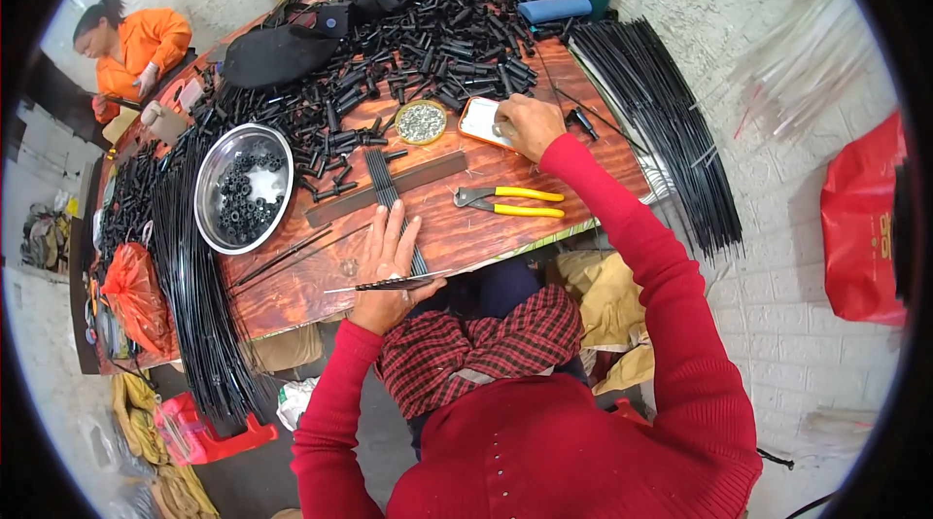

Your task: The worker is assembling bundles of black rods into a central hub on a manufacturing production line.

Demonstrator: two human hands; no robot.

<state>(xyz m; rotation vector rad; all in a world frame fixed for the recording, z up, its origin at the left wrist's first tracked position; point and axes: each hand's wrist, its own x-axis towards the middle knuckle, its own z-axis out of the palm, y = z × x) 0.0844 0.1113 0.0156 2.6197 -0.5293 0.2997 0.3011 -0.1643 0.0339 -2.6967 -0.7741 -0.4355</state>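
Note:
My left hand [387, 257] lies on a flat row of thin black rods [379, 174], fingers stretched out and close to one another. A thin rod with a dark twisted-looking middle [394, 283] crosses that hand near the wrist. The row passes over a dark straight bar [428, 174]. My right hand [530, 125] reaches into a small white tray with an orange rim [476, 121]. Its fingers are bent together there, and whatever they pinch is hidden. Left of the tray stands a round dish of small silvery pieces [421, 121]. Yellow-handled pliers [510, 201] rest nearer me.
Black tubular parts [457, 43] pile up across the back of the table. A steel bowl [207, 228] of black rings stands left. Long black rods are bundled at the left [185, 257] and right [661, 121]. A person in orange [146, 48] works at the far left.

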